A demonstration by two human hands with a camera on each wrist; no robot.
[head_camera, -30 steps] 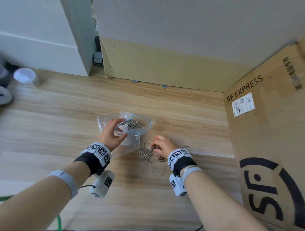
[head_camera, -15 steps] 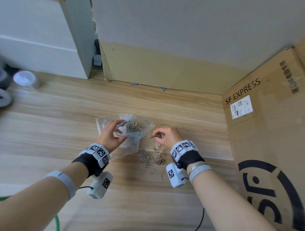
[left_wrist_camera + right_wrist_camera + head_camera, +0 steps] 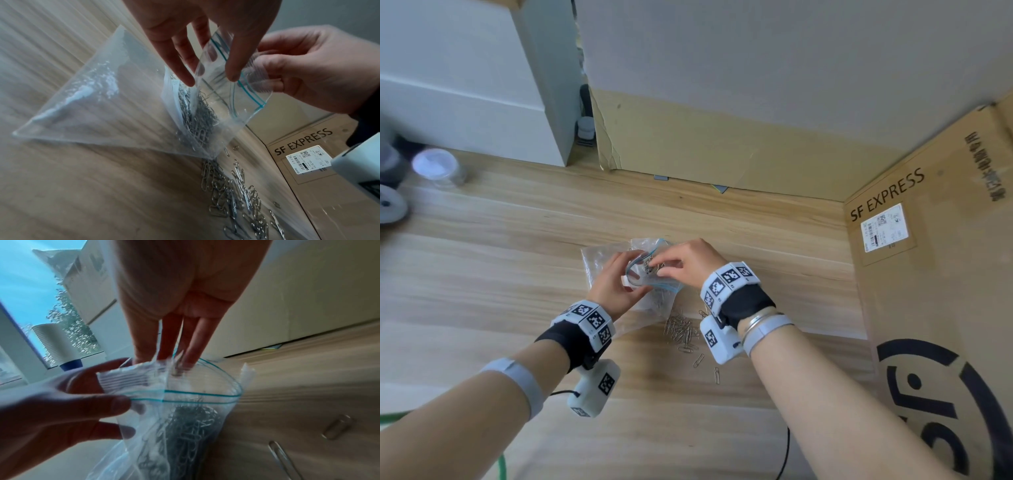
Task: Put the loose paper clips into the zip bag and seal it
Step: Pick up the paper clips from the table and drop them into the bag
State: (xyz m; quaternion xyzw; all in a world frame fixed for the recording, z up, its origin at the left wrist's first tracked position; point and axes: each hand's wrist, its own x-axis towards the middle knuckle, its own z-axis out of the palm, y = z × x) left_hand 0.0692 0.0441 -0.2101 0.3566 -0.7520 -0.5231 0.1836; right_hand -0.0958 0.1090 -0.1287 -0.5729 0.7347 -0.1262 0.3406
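A clear zip bag (image 3: 602, 260) with a blue seal line lies on the wooden table (image 3: 482, 274), with many paper clips inside (image 3: 197, 116). My left hand (image 3: 635, 279) pinches its rim and holds the mouth open (image 3: 185, 395). My right hand (image 3: 659, 270) is over the mouth, fingertips (image 3: 185, 363) dipped in and pinching a few paper clips (image 3: 176, 368). A pile of loose paper clips (image 3: 683, 330) lies just in front of the bag, under my right wrist, also in the left wrist view (image 3: 236, 194). Two stray clips (image 3: 337, 426) lie beside it.
A big SF EXPRESS cardboard box (image 3: 928, 291) walls off the right side. A cardboard panel (image 3: 722, 154) stands at the back. A lidded clear jar (image 3: 438, 168) and a white round object (image 3: 390, 205) sit far left. A black cable (image 3: 786, 452) runs near the front edge.
My right hand left the loose pile with a pinch of clips and moved up and left to the bag's mouth. The left hand kept holding the mouth open.
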